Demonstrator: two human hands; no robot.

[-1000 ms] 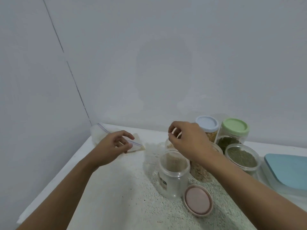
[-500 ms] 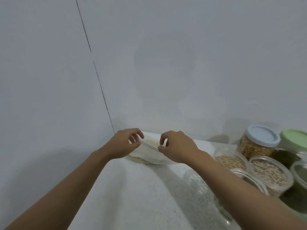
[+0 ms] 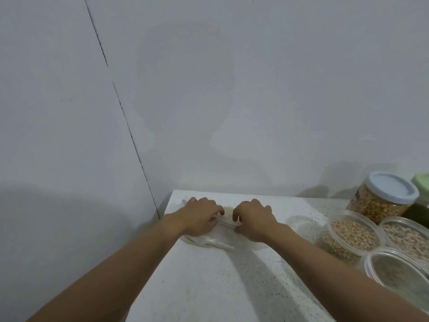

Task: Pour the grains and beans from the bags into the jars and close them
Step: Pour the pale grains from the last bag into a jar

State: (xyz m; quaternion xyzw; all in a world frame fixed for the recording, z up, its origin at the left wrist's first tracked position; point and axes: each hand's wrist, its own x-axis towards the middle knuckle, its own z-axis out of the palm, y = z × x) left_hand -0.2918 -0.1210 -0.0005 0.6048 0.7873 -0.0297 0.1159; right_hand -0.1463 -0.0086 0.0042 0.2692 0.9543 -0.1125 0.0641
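On the speckled corner desk [image 3: 209,287], my left grip [image 3: 199,217] and right grip [image 3: 253,223] pinch the clear bag [image 3: 216,243]. Open bean jars [image 3: 332,246] stand right of them, apart.

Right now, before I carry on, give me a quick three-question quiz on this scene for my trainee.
1. True or false: the left hand and right hand both hold the bag.
2. Which lid closes the jar of yellow grains: A pink, B blue, C black?
3. Fill in: the bag lies at the counter's far ____ corner.
Key: 1 true; 2 B; 3 left.
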